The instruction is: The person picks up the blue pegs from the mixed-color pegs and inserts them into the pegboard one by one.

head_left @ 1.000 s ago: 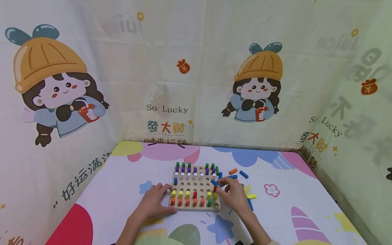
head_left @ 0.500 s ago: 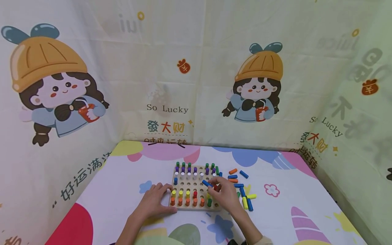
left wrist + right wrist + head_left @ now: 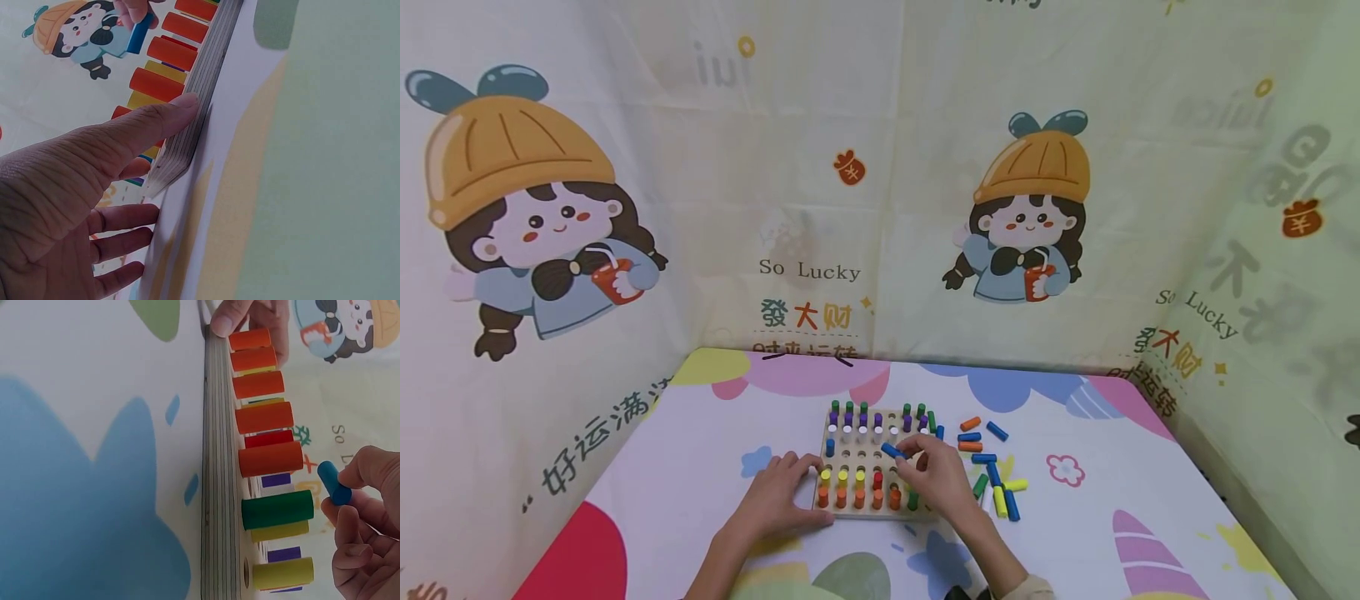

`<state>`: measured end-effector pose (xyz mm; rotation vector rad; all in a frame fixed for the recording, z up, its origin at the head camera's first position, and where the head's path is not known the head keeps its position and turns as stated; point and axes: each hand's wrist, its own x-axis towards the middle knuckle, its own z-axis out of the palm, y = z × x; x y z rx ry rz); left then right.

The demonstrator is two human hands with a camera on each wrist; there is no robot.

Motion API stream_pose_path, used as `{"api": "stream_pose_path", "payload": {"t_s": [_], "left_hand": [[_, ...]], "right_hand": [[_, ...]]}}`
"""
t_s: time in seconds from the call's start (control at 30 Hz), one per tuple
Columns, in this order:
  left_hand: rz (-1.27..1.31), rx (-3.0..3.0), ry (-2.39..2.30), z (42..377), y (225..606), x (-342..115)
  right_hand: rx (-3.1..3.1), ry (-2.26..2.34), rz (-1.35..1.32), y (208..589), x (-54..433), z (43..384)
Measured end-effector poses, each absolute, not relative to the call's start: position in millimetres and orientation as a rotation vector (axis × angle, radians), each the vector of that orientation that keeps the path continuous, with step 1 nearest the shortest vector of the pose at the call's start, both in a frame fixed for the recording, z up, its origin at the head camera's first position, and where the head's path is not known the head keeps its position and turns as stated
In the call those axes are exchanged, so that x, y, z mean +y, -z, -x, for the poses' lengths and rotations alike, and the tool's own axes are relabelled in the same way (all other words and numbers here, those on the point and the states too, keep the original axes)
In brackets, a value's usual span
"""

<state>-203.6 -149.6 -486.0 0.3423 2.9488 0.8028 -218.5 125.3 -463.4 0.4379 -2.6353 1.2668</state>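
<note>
A wooden pegboard (image 3: 861, 463) lies on the table, with upright pegs in rows. Green, purple and white rows stand at the back, yellow and orange ones at the front. My left hand (image 3: 777, 492) holds the board's front left corner, thumb on the layered front edge and index finger at the left side. Thumb and fingertips of my right hand (image 3: 938, 479) pinch a blue peg (image 3: 334, 483), tilted, above the middle of the board. One blue peg (image 3: 830, 448) stands at the left end of a row of mostly bare holes. The right hand hides part of the board's right side.
Right of the board lie loose pegs: several blue, two orange (image 3: 970, 423), two yellow (image 3: 1000, 502), a green one (image 3: 981, 486) and a white one (image 3: 987, 500). A patterned cloth (image 3: 820, 208) hangs behind the table.
My right hand has moved left over the board with the blue peg, from its right side toward the middle. The left hand has stayed at the corner.
</note>
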Motion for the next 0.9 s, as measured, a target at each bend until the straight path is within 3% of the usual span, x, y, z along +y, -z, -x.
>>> {"api": "stream_pose_path", "payload": {"t_s": [0.9], "left_hand": [[-0.356,2.948,-0.793,205,488,-150]], "right_hand": [[-2.712,-1.225,-0.444,467,94,229]]}}
